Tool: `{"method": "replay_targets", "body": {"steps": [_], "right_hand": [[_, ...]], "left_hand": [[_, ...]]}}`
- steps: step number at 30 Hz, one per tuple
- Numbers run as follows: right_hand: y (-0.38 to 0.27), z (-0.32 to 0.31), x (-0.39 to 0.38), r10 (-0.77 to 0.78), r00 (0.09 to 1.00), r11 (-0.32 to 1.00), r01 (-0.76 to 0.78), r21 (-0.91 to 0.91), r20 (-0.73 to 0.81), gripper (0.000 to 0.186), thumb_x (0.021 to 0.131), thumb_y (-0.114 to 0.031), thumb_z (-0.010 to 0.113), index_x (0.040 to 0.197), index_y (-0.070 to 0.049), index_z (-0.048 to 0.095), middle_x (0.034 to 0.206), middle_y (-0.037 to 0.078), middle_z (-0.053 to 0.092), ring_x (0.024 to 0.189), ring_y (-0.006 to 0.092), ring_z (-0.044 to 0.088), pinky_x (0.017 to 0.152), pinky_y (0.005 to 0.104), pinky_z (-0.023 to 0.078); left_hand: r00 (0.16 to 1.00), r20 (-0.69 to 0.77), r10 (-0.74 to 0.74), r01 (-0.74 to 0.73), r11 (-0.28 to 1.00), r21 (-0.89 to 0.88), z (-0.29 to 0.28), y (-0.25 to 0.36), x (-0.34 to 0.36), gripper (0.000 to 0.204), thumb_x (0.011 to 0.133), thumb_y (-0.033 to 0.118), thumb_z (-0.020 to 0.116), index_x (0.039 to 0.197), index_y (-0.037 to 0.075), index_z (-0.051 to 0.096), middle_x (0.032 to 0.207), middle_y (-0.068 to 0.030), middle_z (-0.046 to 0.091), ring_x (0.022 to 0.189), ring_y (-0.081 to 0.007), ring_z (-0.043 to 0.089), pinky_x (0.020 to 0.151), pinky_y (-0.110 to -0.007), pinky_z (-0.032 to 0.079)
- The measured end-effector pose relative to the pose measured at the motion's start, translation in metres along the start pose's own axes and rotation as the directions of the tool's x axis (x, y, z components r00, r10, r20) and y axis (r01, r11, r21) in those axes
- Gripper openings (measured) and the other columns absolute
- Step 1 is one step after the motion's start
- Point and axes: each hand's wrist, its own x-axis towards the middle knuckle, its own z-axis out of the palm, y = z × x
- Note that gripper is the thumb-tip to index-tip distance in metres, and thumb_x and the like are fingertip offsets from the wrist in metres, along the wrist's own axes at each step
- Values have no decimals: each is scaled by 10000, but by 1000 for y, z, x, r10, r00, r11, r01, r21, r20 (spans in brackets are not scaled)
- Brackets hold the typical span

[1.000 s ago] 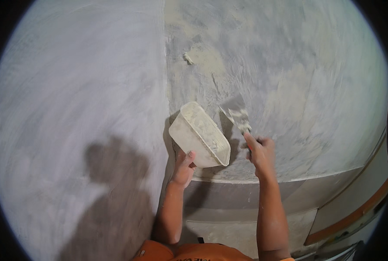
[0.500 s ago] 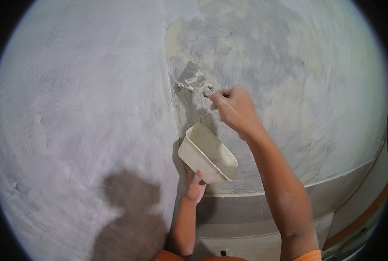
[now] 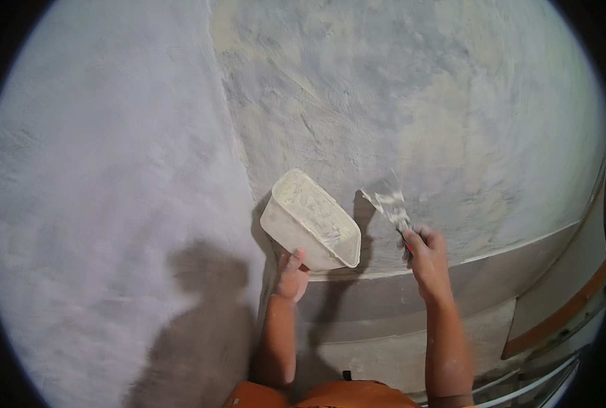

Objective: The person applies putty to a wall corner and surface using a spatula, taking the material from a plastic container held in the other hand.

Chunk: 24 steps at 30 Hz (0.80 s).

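Note:
In my left hand (image 3: 291,275) is a cream plastic tub (image 3: 303,238), tilted, with its thumb on the tub's near side and the other fingers hidden beneath. Pale filler paste (image 3: 314,206) smears the inside of the tub. My right hand (image 3: 427,257) is wrapped round the dark handle of a putty knife (image 3: 389,203), to the right of the tub and apart from it. The metal blade points up and to the left, with pale paste on it. Behind both hands stands a wall (image 3: 398,102) with patchy grey and cream coating.
A smoother pale wall (image 3: 112,149) meets the patchy one at a corner on the left and carries my shadow. Below the patchy wall runs a grey-brown band (image 3: 378,306). An orange-brown strip (image 3: 561,313) and metal rails (image 3: 527,389) lie at the lower right.
My right hand has drawn the putty knife away from the corner, down and to the right. The tub has turned so more of its inside shows. The view has shifted too.

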Motion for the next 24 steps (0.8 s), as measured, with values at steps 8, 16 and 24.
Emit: {"method": "replay_targets", "body": {"steps": [8, 16, 24], "right_hand": [[69, 17, -79, 141, 834, 418, -538, 732, 533, 467, 990, -526, 507, 853, -80, 529, 579, 32, 464, 401, 127, 375, 417, 261, 294], [56, 48, -97, 208, 844, 451, -531, 717, 494, 531, 1025, -550, 417, 837, -61, 501, 612, 32, 451, 471, 131, 399, 436, 271, 320], [61, 47, -97, 278, 882, 598, -469, 650, 381, 535, 1044, -489, 433, 744, -56, 524, 610, 11, 465, 499, 117, 421, 472, 275, 357]], "left_hand": [[977, 115, -180, 187, 981, -50, -3, 0, -7, 894, 913, 562, 624, 1551, 75, 232, 1551, -107, 358, 1422, -285, 365, 1171, -478, 297], [925, 325, -195, 98, 951, 294, 25, 54, 9, 806, 916, 460, 663, 1480, -2, 320, 1399, -95, 473, 1283, -192, 433, 1089, -364, 329], [947, 213, -240, 202, 962, 184, 16, 28, -4, 803, 900, 457, 686, 1461, -3, 342, 1382, -90, 491, 1283, -186, 442, 1075, -356, 344]]}}
